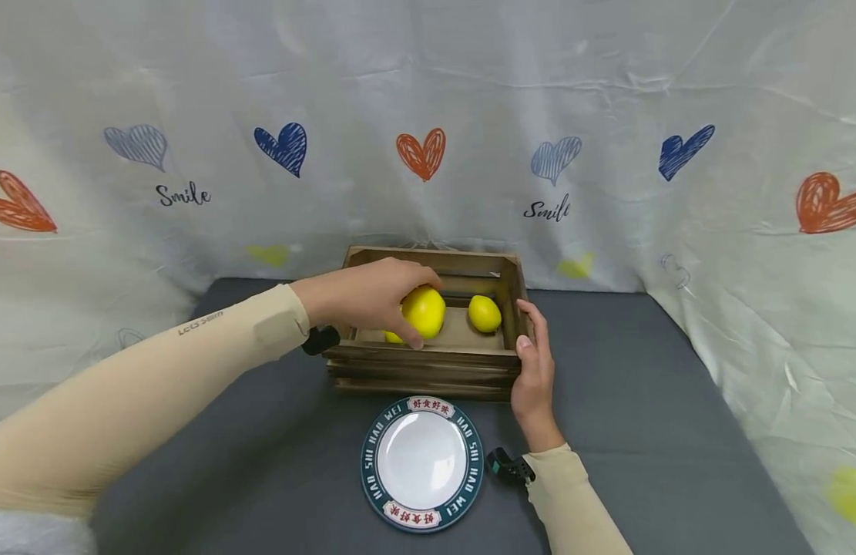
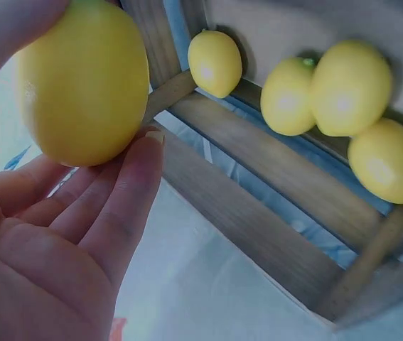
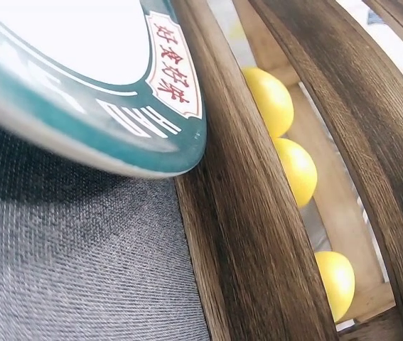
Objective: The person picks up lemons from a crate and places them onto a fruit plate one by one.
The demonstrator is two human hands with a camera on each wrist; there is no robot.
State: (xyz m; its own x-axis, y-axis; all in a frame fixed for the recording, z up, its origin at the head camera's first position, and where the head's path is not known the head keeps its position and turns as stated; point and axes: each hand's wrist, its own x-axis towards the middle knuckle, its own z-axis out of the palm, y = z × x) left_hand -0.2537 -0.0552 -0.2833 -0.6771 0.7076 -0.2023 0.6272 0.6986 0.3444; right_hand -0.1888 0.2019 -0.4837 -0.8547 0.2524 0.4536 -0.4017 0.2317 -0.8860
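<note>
Over the wooden crate [image 1: 428, 374], my left hand [image 1: 372, 293] grips a yellow lemon [image 1: 425, 312] between thumb and fingers. The left wrist view has this lemon [image 2: 84, 85] large and close, above the crate's slats. My right hand [image 1: 535, 378] holds the crate's right side, thumb and fingertips at its top edge near the front corner. Inside the crate lies a single lemon [image 1: 485, 314] at the right; several more, such as this lemon [image 2: 350, 89], sit bunched at the other end, mostly hidden by my left hand in the head view.
A white plate [image 1: 422, 460] with a teal lettered rim lies on the dark grey table [image 1: 642, 401], just in front of the crate. Behind the crate hangs a pale curtain [image 1: 483, 77] printed with hearts; it also falls along both sides.
</note>
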